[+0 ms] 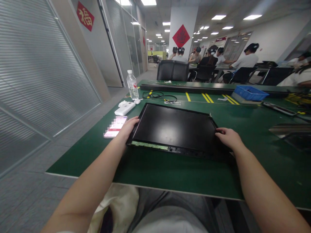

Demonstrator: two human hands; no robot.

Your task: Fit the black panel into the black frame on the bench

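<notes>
A dark flat display panel (172, 127) in a black frame is tilted slightly over the green table. Its near edge shows a strip of green circuit board (149, 145). My left hand (131, 126) grips the panel's left side, thumb on top and the other fingers hidden beneath. On the opposite side, my right hand (228, 137) holds the right edge between thumb and fingers. Just left of my left hand lies a phone (115, 127) with a lit, partly pixelated screen. Whether the panel's underside touches the table is hidden.
Behind the phone are a white power bank (124, 108), a water bottle (132, 85) and a coiled black cable (155, 95). A blue bin (251, 93) stands at the back right, near a long grey device (279, 109). People sit at tables beyond a black chair (172, 70).
</notes>
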